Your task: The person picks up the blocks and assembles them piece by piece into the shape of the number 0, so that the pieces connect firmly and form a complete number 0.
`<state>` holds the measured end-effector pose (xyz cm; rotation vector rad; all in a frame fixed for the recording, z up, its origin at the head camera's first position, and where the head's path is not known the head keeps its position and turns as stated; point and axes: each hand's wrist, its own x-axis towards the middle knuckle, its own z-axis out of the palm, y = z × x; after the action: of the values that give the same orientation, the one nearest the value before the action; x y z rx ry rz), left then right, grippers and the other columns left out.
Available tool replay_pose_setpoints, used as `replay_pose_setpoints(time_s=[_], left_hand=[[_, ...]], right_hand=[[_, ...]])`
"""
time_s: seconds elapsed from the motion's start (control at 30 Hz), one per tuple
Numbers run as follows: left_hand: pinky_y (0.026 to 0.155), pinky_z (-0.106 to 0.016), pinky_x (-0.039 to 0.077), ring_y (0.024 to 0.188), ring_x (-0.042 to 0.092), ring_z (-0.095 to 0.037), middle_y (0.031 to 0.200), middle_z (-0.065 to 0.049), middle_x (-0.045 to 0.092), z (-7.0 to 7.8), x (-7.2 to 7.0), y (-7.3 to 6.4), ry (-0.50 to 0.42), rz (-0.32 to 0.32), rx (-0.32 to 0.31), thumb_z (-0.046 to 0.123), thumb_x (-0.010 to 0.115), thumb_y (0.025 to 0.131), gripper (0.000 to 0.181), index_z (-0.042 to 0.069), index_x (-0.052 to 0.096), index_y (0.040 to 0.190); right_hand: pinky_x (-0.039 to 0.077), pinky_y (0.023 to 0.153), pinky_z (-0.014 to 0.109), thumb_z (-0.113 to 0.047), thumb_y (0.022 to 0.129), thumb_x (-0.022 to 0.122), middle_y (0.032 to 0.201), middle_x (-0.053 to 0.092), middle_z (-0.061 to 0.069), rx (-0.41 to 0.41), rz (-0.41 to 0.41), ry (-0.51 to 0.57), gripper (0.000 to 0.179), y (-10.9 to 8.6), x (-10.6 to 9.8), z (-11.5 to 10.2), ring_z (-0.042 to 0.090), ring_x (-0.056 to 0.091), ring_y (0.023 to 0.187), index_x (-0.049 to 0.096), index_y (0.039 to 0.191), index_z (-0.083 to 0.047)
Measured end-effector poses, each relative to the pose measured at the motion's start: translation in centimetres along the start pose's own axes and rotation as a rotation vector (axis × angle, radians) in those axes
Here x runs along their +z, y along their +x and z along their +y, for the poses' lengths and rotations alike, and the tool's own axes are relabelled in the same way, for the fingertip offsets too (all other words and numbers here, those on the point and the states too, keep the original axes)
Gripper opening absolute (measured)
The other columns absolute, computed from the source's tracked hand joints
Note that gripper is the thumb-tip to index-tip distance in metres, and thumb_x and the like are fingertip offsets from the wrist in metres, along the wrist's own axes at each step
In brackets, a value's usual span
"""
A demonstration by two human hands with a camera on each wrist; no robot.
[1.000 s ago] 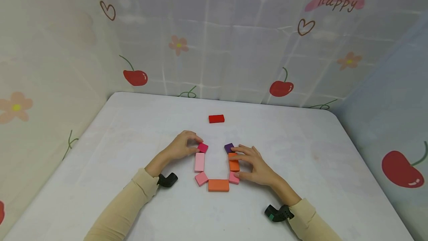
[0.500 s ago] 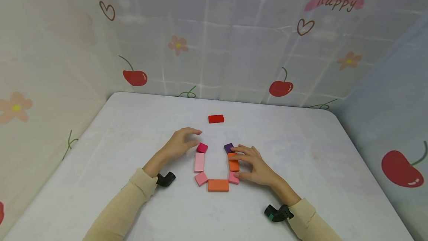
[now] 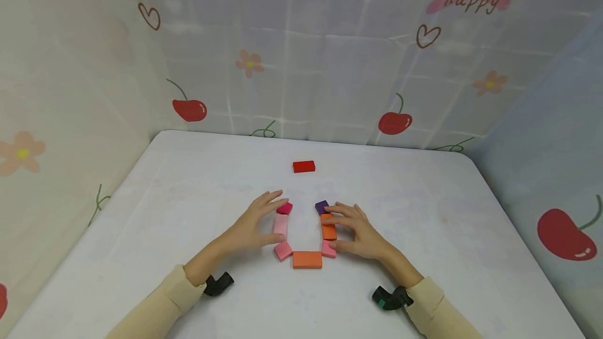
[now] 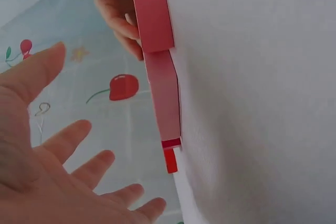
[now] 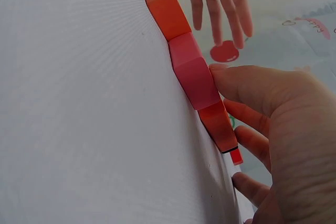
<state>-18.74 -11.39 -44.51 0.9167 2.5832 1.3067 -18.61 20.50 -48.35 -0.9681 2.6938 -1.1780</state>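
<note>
Small blocks form a U on the table. Its left side runs from a crimson block point(image 3: 285, 208) through a light pink block point(image 3: 280, 224) to a tilted pink block point(image 3: 283, 250). An orange block point(image 3: 307, 260) lies across the near end. On the right are another pink block point(image 3: 329, 251), a second orange block point(image 3: 329, 232) and a dark purple block point(image 3: 321, 206). My left hand point(image 3: 247, 226) hovers at the left side with fingers spread, holding nothing. My right hand point(image 3: 360, 234) touches the right side, its thumb at the pink block and fingertips over the orange and purple ones.
A red block point(image 3: 303, 167) lies alone beyond the U, towards the back of the white table point(image 3: 400, 187). Printed cloth point(image 3: 320, 67) hangs behind the table and along both sides. Each wrist wears a black mount, such as the right wrist mount point(image 3: 392, 298).
My left hand has let go of the crimson block, lifted off it, then drawn back towards me with its fingers spreading. The right hand and the blocks keep their places.
</note>
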Motion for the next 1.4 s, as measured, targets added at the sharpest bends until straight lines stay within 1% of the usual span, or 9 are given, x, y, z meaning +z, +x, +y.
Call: replay_pose_setpoints(time_s=[0.1, 0.2, 0.3, 0.4, 0.5, 0.77, 0.93, 1.17, 1.4], left_hand=[[0.107, -0.074, 0.023, 0.148, 0.011, -0.046, 0.159, -0.013, 0.029, -0.5, 0.2, -0.7, 0.038, -0.054, -0.017, 0.027, 0.077, 0.083, 0.069, 0.017, 0.048, 0.145], [0.109, -0.075, 0.016, 0.148, 0.01, -0.046, 0.158, -0.011, 0.031, -1.1, 0.3, -1.1, 0.083, -0.084, -0.005, 0.03, 0.076, 0.083, 0.066, 0.018, 0.051, 0.143], [0.109, -0.076, 0.01, 0.147, 0.013, -0.049, 0.157, -0.013, 0.034, -1.6, 0.5, -1.2, 0.122, -0.084, 0.035, 0.034, 0.075, 0.083, 0.065, 0.016, 0.053, 0.142], [0.108, -0.077, 0.008, 0.146, 0.016, -0.049, 0.155, -0.014, 0.037, -2.0, 0.7, -1.2, 0.151, -0.071, 0.061, 0.035, 0.075, 0.083, 0.064, 0.016, 0.055, 0.14], [0.107, -0.078, 0.009, 0.146, 0.017, -0.048, 0.154, -0.012, 0.039, -2.2, 0.8, -1.3, 0.185, -0.066, 0.063, 0.037, 0.075, 0.083, 0.062, 0.018, 0.056, 0.139], [0.11, -0.075, 0.007, 0.148, 0.019, -0.043, 0.153, -0.007, 0.042, -2.1, 0.9, -1.4, 0.25, -0.096, 0.04, 0.04, 0.073, 0.084, 0.056, 0.021, 0.059, 0.136], [0.111, -0.074, 0.006, 0.148, 0.019, -0.042, 0.153, -0.006, 0.041, -2.3, 0.9, -1.4, 0.262, -0.102, 0.028, 0.042, 0.072, 0.085, 0.055, 0.022, 0.06, 0.135], [0.113, -0.071, 0.004, 0.149, 0.018, -0.039, 0.154, -0.004, 0.041, -2.1, 0.8, -1.5, 0.251, -0.112, -0.002, 0.044, 0.071, 0.084, 0.056, 0.024, 0.06, 0.135], [0.113, -0.071, 0.004, 0.149, 0.018, -0.039, 0.154, -0.004, 0.041, -2.1, 0.7, -1.6, 0.247, -0.11, -0.011, 0.044, 0.071, 0.084, 0.056, 0.024, 0.06, 0.135]], right_hand=[[0.0, 0.112, 0.073, -0.031, 0.081, 0.073, 0.146, 0.049, 0.006, -0.002, 0.001, -0.001, 0.045, 0.0, 0.0, 0.0, 0.037, 0.028, 0.144, 0.068, 0.125, -0.02], [0.0, 0.112, 0.073, -0.03, 0.081, 0.073, 0.147, 0.049, 0.005, -0.002, -0.001, 0.0, 0.045, 0.0, 0.0, 0.1, 0.037, 0.028, 0.144, 0.068, 0.125, -0.02], [0.0, 0.112, 0.073, -0.029, 0.082, 0.073, 0.147, 0.049, 0.005, -0.005, -0.004, 0.002, 0.045, -0.1, 0.0, 0.1, 0.037, 0.028, 0.144, 0.067, 0.125, -0.021], [0.0, 0.112, 0.073, -0.029, 0.082, 0.073, 0.147, 0.049, 0.005, -0.005, -0.004, 0.004, 0.044, -0.2, 0.0, 0.1, 0.037, 0.028, 0.144, 0.067, 0.125, -0.021], [0.0, 0.112, 0.073, -0.028, 0.081, 0.073, 0.147, 0.049, 0.005, -0.005, 0.002, 0.005, 0.044, -0.2, 0.0, 0.0, 0.038, 0.028, 0.144, 0.068, 0.124, -0.02], [0.0, 0.112, 0.073, -0.028, 0.081, 0.073, 0.146, 0.049, 0.006, -0.004, -0.001, 0.003, 0.044, -0.2, -0.1, -0.2, 0.038, 0.028, 0.144, 0.068, 0.124, -0.02], [0.0, 0.112, 0.073, -0.028, 0.081, 0.073, 0.146, 0.049, 0.006, -0.007, 0.001, 0.0, 0.045, -0.1, -0.1, -0.1, 0.038, 0.028, 0.144, 0.067, 0.125, -0.02], [0.0, 0.112, 0.073, -0.028, 0.081, 0.073, 0.147, 0.049, 0.005, 0.001, -0.001, 0.005, 0.045, 0.0, -0.1, -0.3, 0.037, 0.028, 0.144, 0.067, 0.125, -0.02], [0.0, 0.111, 0.073, -0.028, 0.081, 0.073, 0.147, 0.049, 0.007, -0.002, -0.006, 0.006, 0.045, 0.1, -0.1, -0.5, 0.038, 0.028, 0.144, 0.067, 0.125, -0.019]])
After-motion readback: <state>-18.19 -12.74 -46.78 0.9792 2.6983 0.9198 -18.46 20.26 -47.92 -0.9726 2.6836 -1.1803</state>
